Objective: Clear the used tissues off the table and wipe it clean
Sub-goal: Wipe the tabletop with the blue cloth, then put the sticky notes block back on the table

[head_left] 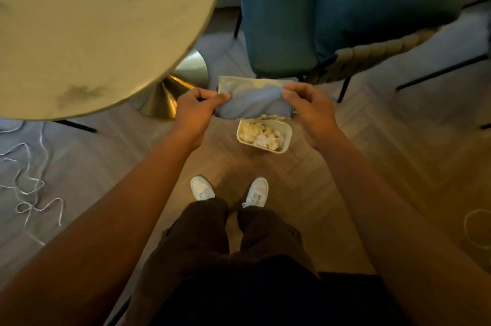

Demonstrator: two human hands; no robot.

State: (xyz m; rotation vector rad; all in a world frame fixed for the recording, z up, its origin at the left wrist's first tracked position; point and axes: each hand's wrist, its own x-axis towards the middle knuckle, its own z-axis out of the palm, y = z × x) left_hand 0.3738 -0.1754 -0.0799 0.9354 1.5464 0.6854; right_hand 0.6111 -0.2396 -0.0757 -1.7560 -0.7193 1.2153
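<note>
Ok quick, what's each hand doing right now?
Left hand: closed, pinching the left end of the blue cloth.
Right hand: closed, pinching the cloth's right end, above the bin of tissues.

Both forearms are bare to the frame edge, with no sleeves, watch or jewellery visible. The left hand (195,105) and right hand (309,106) are ungloved. Dark loose trousers (225,240) cover the legs. White lace-up sneakers (256,192) are worn.
</note>
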